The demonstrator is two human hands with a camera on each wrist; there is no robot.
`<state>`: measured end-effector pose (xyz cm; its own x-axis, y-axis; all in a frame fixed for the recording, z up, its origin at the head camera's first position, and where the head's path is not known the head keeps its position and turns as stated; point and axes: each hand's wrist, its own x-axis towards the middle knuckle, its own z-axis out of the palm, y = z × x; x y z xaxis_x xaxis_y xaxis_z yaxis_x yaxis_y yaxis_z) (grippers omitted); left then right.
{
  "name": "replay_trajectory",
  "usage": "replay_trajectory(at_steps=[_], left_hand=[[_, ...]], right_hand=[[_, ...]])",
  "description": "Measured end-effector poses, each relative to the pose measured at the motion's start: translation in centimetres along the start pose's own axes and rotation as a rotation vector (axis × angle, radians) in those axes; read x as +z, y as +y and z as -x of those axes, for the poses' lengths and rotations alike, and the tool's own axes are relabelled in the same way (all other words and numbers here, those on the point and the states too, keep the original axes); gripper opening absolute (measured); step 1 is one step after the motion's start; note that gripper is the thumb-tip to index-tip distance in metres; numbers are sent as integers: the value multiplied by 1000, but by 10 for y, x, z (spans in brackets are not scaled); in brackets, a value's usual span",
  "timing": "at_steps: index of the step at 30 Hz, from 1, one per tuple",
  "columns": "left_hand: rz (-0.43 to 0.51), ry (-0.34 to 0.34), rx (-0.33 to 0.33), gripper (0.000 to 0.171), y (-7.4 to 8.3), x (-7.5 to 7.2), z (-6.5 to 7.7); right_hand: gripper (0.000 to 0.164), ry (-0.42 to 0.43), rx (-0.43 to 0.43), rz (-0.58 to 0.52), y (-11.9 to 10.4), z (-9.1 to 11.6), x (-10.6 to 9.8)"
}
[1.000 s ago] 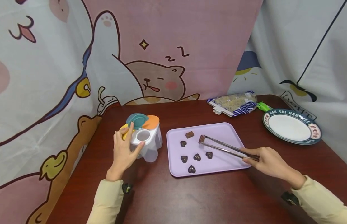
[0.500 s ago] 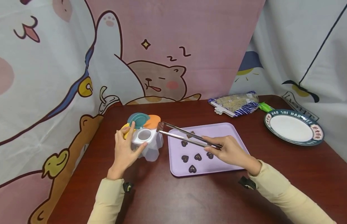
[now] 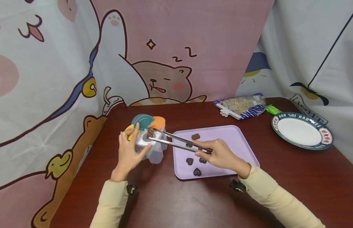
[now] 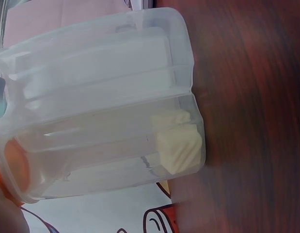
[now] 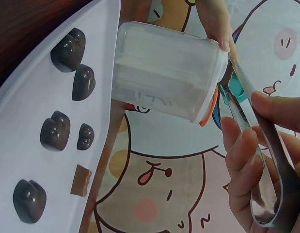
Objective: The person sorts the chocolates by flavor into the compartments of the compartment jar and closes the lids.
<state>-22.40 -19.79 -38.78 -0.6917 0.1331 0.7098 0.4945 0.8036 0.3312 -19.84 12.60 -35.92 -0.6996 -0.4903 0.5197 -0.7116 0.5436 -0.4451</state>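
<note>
My left hand point(image 3: 128, 156) grips a clear lidded container point(image 3: 155, 153), thumb near the front edge and a finger on the raised teal lid point(image 3: 144, 121). My right hand point(image 3: 223, 156) holds metal tongs point(image 3: 179, 145), whose tips pinch a square brown chocolate point(image 3: 150, 132) over the container's round opening. In the left wrist view, cream-coloured ridged pieces point(image 4: 180, 149) lie at the bottom of one compartment. On the lilac tray point(image 3: 236, 142) lie several dark heart-shaped chocolates point(image 3: 197, 172) and one square chocolate piece point(image 3: 195, 136).
An orange lid point(image 3: 158, 122) and a yellow lid point(image 3: 130, 130) sit beside the teal one. Towards the back lies a clipped bag point(image 3: 242, 106), with a green packet point(image 3: 273, 110) beside it. A white plate with a green rim point(image 3: 301, 129) stands at the right.
My right hand has moved left with the tongs, carrying the square chocolate from above the tray to the container's opening. The left hand has kept its place on the container.
</note>
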Motion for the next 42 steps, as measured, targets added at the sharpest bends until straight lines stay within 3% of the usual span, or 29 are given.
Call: replay_trajectory(at_steps=[10, 16, 20, 24, 27, 31, 34, 42], left_hand=[[-10, 39, 21, 82, -1, 2, -1], [7, 13, 4, 81, 0, 3, 0], [1, 14, 1, 80, 0, 3, 0], [-3, 26, 11, 80, 0, 2, 0], [-2, 24, 14, 80, 0, 1, -1], [-3, 20, 17, 81, -1, 1, -1], [-6, 21, 18, 81, -2, 1, 0], [7, -1, -6, 82, 0, 1, 0]], right_hand=[[38, 4, -16, -56, 4, 4, -3], [38, 16, -22, -52, 3, 3, -5], [39, 38, 54, -37, 16, 11, -16], [38, 34, 192, 79, 40, 27, -31], [38, -28, 319, 191, 56, 42, -39], [38, -130, 436, 254, 66, 59, -39], [38, -157, 463, 266, 66, 64, -35], [34, -134, 448, 337, 61, 57, -20]])
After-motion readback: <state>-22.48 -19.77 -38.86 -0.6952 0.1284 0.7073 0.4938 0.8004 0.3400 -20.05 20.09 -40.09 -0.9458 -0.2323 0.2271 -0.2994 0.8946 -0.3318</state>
